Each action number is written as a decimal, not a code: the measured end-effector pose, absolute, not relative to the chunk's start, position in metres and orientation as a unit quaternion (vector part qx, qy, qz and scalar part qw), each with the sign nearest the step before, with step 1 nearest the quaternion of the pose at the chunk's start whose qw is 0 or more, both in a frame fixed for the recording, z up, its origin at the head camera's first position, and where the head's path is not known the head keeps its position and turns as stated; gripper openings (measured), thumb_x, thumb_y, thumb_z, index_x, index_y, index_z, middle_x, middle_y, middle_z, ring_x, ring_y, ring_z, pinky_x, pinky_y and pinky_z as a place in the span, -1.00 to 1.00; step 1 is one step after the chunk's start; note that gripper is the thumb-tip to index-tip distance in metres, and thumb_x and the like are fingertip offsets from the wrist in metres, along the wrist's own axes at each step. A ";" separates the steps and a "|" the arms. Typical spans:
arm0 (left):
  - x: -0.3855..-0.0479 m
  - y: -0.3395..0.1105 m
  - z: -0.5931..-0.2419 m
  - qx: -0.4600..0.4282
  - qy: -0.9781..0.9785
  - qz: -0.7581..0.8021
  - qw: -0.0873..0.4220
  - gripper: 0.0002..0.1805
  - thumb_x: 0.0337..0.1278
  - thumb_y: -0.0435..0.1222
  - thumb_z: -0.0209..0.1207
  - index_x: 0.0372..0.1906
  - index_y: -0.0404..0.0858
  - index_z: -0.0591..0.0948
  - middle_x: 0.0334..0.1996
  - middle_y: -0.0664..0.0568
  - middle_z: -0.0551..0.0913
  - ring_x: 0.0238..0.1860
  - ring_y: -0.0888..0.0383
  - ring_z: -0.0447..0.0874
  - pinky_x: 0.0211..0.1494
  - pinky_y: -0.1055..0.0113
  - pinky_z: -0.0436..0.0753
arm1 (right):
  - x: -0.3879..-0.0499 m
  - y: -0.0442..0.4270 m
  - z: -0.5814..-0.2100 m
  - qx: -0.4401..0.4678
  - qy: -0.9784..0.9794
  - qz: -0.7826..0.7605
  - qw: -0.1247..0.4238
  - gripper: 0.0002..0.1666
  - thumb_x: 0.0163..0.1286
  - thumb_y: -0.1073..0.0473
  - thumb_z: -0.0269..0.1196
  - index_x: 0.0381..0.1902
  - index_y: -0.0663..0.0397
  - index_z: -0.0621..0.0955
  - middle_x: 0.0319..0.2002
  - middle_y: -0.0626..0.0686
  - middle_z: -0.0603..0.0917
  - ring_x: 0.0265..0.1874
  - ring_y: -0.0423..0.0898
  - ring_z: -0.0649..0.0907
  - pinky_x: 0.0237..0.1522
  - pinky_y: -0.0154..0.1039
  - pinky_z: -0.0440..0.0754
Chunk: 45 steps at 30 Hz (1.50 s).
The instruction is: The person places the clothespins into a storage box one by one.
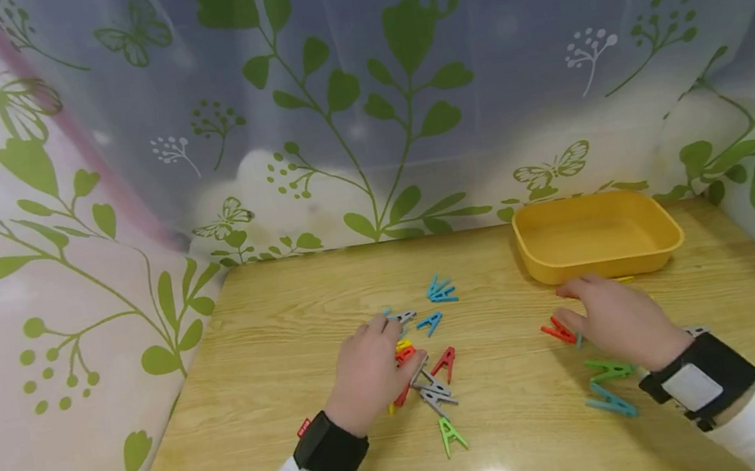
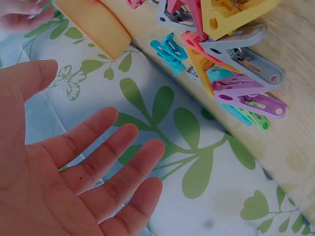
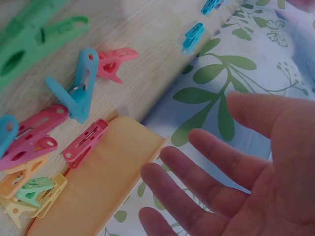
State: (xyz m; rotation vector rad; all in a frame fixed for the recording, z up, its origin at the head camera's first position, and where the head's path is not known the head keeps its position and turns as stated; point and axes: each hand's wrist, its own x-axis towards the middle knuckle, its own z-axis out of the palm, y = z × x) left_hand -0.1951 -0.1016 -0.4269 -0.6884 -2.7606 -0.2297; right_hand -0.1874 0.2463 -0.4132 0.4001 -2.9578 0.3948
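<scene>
Nearest us, a teal peg (image 1: pixel 615 405) lies on the tabletop (image 1: pixel 269 302), out in front of the yellow tray (image 1: pixel 605 268), and a green peg (image 1: pixel 614 371) sits between it and that tray. Now the left hand (image 1: pixel 372 368), left of the tray, partly covering a peg pile (image 1: pixel 435 391): grip wide, fingers loose, nothing held! A dark red peg (image 1: pixel 447 360) lies on the tray side of its thumb. Tricky heap, this; best, I'd judge, to pinch one peg across its body and lift straight up, so its neighbours don't hook. Over to the right hand (image 1: pixel 616 317), just in front of the tray: grip wide too, no peg in it, a red peg (image 1: pixel 561 331) by the thumb. Gentle finger pressure should do there. Farther back, blue pegs (image 1: pixel 441 291) left of the tray. And the tray itself, open-topped, shows yellow floor and walls inside.
</scene>
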 end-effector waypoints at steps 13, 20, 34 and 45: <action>-0.194 -0.101 -0.433 -0.229 -0.955 -0.069 0.175 -0.49 0.22 0.12 0.37 -0.07 -0.25 0.69 -0.22 -0.01 0.64 -0.32 0.08 0.64 -0.30 0.22 0.65 | -0.229 0.243 -0.419 0.094 -0.983 0.128 0.096 -0.44 0.43 0.10 0.34 0.20 0.42 0.55 0.05 0.47 0.60 -0.12 0.37 0.69 -0.08 0.25 0.67; -0.192 -0.103 -0.433 -0.218 -0.957 -0.074 0.178 -0.51 0.19 0.09 0.40 -0.13 -0.27 0.70 -0.25 -0.04 0.62 -0.36 0.07 0.61 -0.35 0.22 0.63 | -0.248 0.243 -0.427 0.080 -0.986 0.101 0.102 -0.42 0.43 0.09 0.33 0.24 0.40 0.54 0.09 0.47 0.59 -0.04 0.43 0.64 -0.05 0.31 0.62; -0.193 -0.102 -0.434 -0.216 -0.959 -0.075 0.168 -0.54 0.20 0.08 0.39 -0.13 -0.25 0.71 -0.26 -0.02 0.63 -0.38 0.08 0.59 -0.36 0.23 0.60 | -0.264 0.244 -0.437 0.070 -0.987 0.081 0.122 -0.64 0.46 0.08 0.30 -0.03 0.29 0.70 -0.11 0.35 0.71 -0.15 0.36 0.69 -0.14 0.30 0.61; -0.197 -0.100 -0.438 -0.216 -0.958 -0.092 0.165 -0.54 0.19 0.06 0.41 -0.11 -0.26 0.72 -0.30 0.00 0.65 -0.43 0.13 0.58 -0.43 0.30 0.54 | -0.268 0.245 -0.439 0.091 -0.979 0.082 0.163 -0.78 0.46 0.18 0.32 -0.13 0.25 0.73 -0.39 0.22 0.70 -0.41 0.23 0.70 -0.40 0.16 0.62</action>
